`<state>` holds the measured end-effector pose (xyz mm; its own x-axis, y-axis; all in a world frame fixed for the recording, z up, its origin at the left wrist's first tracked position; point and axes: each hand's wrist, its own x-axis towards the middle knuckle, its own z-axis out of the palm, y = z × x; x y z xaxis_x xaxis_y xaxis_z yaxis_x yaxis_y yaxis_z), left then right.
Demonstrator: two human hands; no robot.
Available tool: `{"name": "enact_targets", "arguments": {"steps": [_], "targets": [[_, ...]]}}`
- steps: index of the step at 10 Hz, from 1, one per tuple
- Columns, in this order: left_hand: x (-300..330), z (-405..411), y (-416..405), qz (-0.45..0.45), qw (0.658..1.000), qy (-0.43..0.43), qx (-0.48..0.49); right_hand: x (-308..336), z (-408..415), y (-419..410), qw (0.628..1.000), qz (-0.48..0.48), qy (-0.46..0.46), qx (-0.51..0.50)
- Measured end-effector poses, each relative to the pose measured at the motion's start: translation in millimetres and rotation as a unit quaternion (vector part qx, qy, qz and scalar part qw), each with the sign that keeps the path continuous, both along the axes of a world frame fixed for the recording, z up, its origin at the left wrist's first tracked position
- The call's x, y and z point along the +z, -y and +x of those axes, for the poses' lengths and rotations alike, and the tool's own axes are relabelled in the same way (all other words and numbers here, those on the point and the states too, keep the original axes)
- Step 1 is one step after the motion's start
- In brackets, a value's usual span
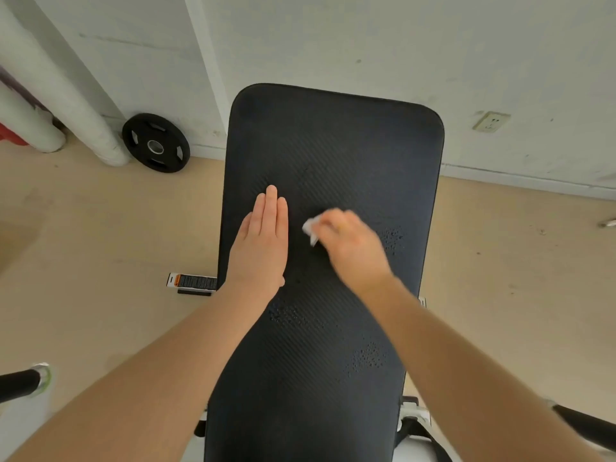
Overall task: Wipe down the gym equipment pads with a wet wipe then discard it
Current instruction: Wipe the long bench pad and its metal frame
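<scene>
Two hands rest on the black bench pad (333, 145). The left hand (263, 241) lies flat, palm down, fingers straight and together, near the pad's left edge. The right hand (350, 248) is blurred; its fingers are curled round a crumpled white wet wipe (310, 230), which is pressed against the pad just right of the left hand's fingertips. A narrow strip of bare pad separates the two hands.

The pad is long, with rounded far corners, and widens toward the far end. Its surface is matte black with fine diagonal ribbing. Patches of small droplets show to the right of the right hand, below the left wrist, and lower right near the right forearm. The upper half of the pad, beyond both hands, is unoccupied.

The floor (100, 228) on both sides is smooth and beige. A black round weight plate (156, 142) leans against the white wall (333, 38) at far left, beside white pipes (66, 95). A labelled frame bar (193, 282) projects from under the pad's left edge. A wall socket (491, 121) sits at right.
</scene>
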<state>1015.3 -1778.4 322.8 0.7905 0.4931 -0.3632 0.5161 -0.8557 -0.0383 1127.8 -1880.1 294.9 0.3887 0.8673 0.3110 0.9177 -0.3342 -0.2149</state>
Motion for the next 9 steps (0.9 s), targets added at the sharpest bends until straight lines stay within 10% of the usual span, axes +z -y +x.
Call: {"name": "enact_targets", "arguments": {"steps": [2,5,7,9], "targets": [[-10,1,-4,0.028,0.999,0.033,-0.006,33,54,-19,0.988,0.053,-0.047,-0.136],[-3,4,2,0.024,1.000,0.013,0.010,-12,-1,42,0.991,-0.030,-0.131,0.021],[-5,6,2,0.040,0.999,-0.005,0.009,31,72,-2,0.977,0.076,-0.124,-0.155],[-2,5,4,0.030,0.999,0.000,0.020,-14,4,42,0.975,0.049,-0.177,-0.128]]}}
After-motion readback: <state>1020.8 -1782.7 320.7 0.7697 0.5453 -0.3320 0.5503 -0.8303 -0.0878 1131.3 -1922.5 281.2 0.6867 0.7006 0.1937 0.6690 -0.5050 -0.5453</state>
